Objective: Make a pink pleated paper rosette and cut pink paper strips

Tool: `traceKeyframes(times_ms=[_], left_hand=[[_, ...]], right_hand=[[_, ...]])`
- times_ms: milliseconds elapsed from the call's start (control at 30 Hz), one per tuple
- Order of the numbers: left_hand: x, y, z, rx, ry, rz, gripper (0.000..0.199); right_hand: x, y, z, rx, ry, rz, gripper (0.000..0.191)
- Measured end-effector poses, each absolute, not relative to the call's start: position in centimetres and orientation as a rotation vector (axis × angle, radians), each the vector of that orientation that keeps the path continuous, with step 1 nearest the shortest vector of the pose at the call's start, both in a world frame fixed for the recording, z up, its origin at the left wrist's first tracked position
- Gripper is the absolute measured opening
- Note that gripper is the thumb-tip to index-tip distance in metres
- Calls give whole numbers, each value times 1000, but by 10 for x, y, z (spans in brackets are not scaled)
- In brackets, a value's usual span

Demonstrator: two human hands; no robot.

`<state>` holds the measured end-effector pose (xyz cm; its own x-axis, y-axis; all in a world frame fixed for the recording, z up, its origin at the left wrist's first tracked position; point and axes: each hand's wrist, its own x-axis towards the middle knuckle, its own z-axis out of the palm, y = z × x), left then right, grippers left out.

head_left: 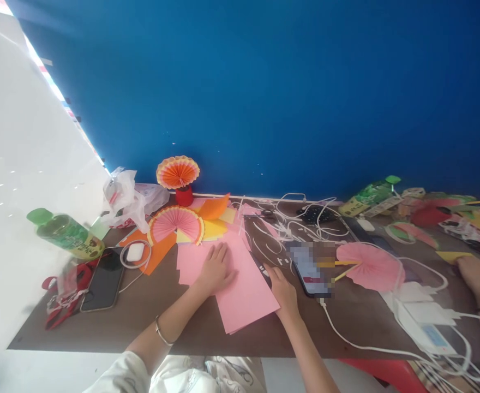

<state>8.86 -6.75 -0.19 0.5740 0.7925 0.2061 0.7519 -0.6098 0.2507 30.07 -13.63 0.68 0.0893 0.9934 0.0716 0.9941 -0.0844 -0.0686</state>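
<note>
My left hand (216,268) lies flat on pink paper sheets (246,292), with its fingers spread. The sheets are slightly offset from one another, and the nearest one sits at an angle on the brown table. Against the right edge of the paper rests my right hand (281,290), fingers stretched forward; nothing shows clearly in its grasp. Just beyond its fingertips is a dark, narrow object (262,268) whose kind I cannot make out. A pink folded paper fan (176,224) with a yellow rim lies behind my left hand, near orange paper (158,255).
An orange paper fan (178,172) stands on a red base at the back. Bottles (70,234), a phone (103,281) and a plastic bag (123,196) are on the left. Tangled white cables (297,224), another phone (311,270) and a co-worker's hand (479,278) are to the right.
</note>
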Motion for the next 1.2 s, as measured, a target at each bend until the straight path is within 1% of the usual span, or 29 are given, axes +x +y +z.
traceKeyframes(times_ms=[200,400,533,967,1067,1133,1200], left_hand=[[94,-70,-10,2686,1364,470,63],[94,-71,-18,2736,1378,480,64],[94,-70,-22,2746,1390,458,69],[95,-70,-23,2738,1404,424,71],[95,-70,-24,2736,1408,421,71],[95,-70,-24,2731,1412,417,71],[95,-70,-23,2726,1410,416,70]], right_hand=[[300,-136,0,-2192,-1976,-59,44],[297,-131,3,-2255,-2036,-24,37],[291,-128,8,-2329,-2089,-30,31],[281,-135,-5,-2320,-1917,-303,29],[280,-135,-6,-2336,-1881,-277,30],[279,-134,-3,-2359,-1853,-196,31],[280,-132,2,-2442,-1711,-106,31]])
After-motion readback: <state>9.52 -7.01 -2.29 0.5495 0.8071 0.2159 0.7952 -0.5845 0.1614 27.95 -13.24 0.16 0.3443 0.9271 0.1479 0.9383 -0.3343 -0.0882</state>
